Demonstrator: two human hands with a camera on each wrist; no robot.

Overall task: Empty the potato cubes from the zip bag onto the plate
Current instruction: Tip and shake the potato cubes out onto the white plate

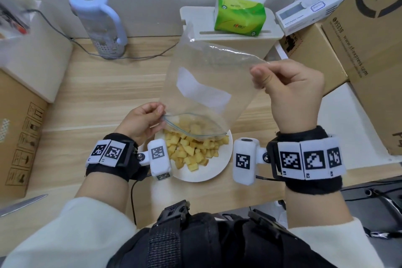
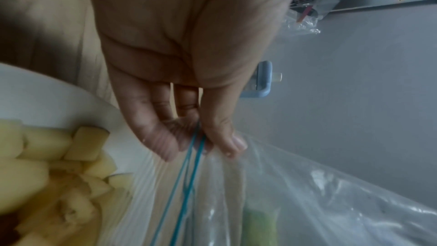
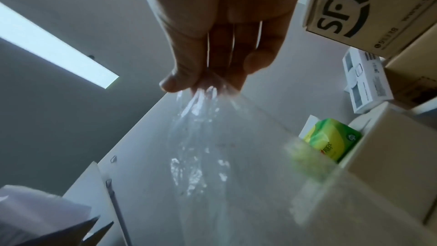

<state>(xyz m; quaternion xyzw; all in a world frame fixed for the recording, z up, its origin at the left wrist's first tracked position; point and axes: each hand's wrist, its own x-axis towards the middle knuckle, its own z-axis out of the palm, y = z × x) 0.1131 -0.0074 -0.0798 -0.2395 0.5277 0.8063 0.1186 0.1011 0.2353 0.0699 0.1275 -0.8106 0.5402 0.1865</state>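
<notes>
The left hand [image 1: 142, 122] pinches the blue-lined mouth corner of the zip bag [image 1: 208, 85] between thumb and fingers, low over the plate [image 1: 221, 165], while the right hand [image 1: 291, 91] pinches a bottom corner of the bag and holds it high, so the clear bag hangs upside down with its open mouth just above the plate. Potato cubes [image 1: 191, 152] lie heaped on the white plate, and a few show through the plastic at the bag's mouth. The plate sits on the wooden table [image 1: 97, 93] between the two wrists. Behind the raised bag stands a white box [image 1: 237, 41] with a green tissue pack [image 1: 239, 17] on top, partly screened by the plastic. To the left at the back stands a pale blue bottle [image 1: 97, 22] with a grey cable [image 1: 65, 37] running past it. Cardboard boxes [image 1: 369, 50] crowd the right side close to the right hand, another carton [image 1: 19, 137] flanks the left, and a knife blade [image 1: 24, 203] lies at the near left edge
</notes>
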